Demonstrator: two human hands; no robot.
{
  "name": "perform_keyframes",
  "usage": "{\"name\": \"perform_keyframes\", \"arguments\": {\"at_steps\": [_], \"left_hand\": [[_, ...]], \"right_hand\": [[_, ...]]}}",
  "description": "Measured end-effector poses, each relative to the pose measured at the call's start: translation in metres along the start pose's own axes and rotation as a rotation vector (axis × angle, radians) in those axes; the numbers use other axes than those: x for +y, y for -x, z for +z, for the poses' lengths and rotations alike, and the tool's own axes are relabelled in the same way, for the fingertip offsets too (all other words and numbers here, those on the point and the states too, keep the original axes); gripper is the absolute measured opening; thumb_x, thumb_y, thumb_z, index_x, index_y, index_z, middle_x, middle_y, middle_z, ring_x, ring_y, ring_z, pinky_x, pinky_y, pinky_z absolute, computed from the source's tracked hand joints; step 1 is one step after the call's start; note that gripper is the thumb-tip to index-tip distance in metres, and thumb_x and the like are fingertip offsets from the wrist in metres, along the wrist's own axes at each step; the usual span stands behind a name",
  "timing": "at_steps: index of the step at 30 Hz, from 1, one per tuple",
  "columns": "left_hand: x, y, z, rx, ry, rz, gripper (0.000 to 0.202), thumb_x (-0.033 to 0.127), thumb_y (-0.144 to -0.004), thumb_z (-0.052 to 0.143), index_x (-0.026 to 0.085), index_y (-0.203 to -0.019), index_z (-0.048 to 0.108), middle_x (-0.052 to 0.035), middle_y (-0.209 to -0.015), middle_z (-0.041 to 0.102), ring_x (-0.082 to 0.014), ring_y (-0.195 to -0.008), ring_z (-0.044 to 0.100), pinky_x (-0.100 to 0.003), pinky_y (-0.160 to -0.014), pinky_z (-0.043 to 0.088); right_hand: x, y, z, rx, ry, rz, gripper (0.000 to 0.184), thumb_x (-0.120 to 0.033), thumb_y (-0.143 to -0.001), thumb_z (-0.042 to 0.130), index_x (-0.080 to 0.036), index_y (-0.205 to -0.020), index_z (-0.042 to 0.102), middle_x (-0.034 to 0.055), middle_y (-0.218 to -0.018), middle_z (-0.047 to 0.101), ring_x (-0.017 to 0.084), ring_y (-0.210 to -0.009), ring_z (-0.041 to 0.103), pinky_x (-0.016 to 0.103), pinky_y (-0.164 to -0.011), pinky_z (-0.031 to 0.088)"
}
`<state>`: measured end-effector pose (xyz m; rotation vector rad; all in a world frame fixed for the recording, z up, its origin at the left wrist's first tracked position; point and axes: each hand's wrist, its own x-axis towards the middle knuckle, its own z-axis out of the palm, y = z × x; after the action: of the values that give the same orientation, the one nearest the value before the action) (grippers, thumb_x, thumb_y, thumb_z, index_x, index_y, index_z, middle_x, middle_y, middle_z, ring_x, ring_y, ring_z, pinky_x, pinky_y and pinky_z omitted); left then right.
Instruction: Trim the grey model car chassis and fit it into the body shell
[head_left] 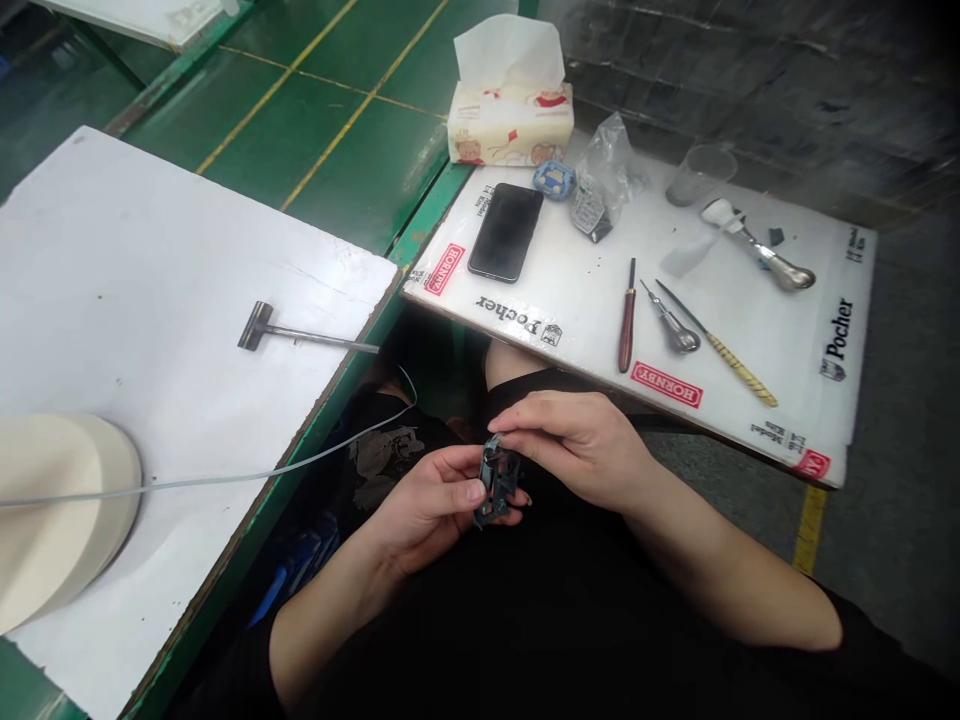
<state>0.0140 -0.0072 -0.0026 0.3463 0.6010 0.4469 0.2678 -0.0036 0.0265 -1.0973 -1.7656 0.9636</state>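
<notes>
- The left hand (424, 505) cradles a small dark metal part (496, 488) over the lap, near centre. Its thumb presses on the part's left edge, and its other fingers are hidden behind the part.
- The right hand (581, 445) reaches in from the right, its fingers (517, 425) pressed together and pinching the part's top end.
- The part's shape is hard to make out: the hands cover much of it, and only a slotted grey face shows.
- On the left surface (150, 250) lie a T-handled tool (259, 325) and a pale disc (60, 500), which the left edge cuts off.
- A thin white line (225, 478) runs across the disc towards the lap and curls up by the surface's edge.
- On the right surface (585, 300) there are:
  - a phone (506, 232)
  - a tissue box (510, 120)
  - a bag (604, 175) whose contents are unclear
  - a clear cup (701, 172)
  - a row of hand tools (675, 325)
- The far right corner is dark and blurred.
</notes>
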Motion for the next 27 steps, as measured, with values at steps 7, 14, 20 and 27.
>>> {"name": "perform_keyframes", "arguments": {"at_steps": [7,14,20,27], "left_hand": [[-0.0039,0.0006,-0.0055,-0.011,0.029,0.007,0.054,0.046,-0.088,0.113,0.015,-0.128,0.093,-0.0135,-0.111,0.092,-0.0249,-0.102,0.091,-0.033,-0.095,0.076],[-0.0020,0.0014,-0.0059,0.030,0.012,0.019,0.054,0.038,-0.089,0.112,0.017,-0.134,0.088,-0.0109,-0.116,0.091,-0.0304,-0.106,0.094,-0.038,-0.093,0.077],[-0.0002,0.0019,-0.0020,0.016,0.015,0.031,0.052,0.039,-0.092,0.110,0.017,-0.134,0.088,-0.0103,-0.115,0.090,-0.0282,-0.102,0.094,-0.036,-0.090,0.078],[-0.0015,0.0014,-0.0032,-0.004,0.012,0.030,0.054,0.037,-0.092,0.110,0.018,-0.137,0.087,-0.0115,-0.122,0.090,-0.0287,-0.106,0.093,-0.036,-0.092,0.078]], "right_hand": [[0.0007,-0.0004,0.0041,0.045,-0.035,0.031,0.015,-0.024,-0.116,0.082,-0.030,-0.122,0.094,0.0008,-0.108,0.095,0.019,-0.091,0.091,0.028,-0.086,0.074],[0.0006,-0.0002,0.0037,0.040,-0.051,0.057,0.014,-0.029,-0.117,0.082,-0.030,-0.122,0.095,0.0017,-0.106,0.095,0.019,-0.089,0.090,0.029,-0.087,0.074],[0.0000,-0.0013,0.0031,0.036,-0.069,0.071,0.014,-0.026,-0.116,0.083,-0.029,-0.121,0.095,0.0004,-0.107,0.095,0.018,-0.090,0.091,0.027,-0.087,0.074],[0.0013,-0.0001,0.0049,0.036,-0.099,0.126,0.014,-0.030,-0.115,0.084,-0.029,-0.120,0.096,0.0011,-0.108,0.096,0.019,-0.089,0.091,0.029,-0.091,0.075]]}}
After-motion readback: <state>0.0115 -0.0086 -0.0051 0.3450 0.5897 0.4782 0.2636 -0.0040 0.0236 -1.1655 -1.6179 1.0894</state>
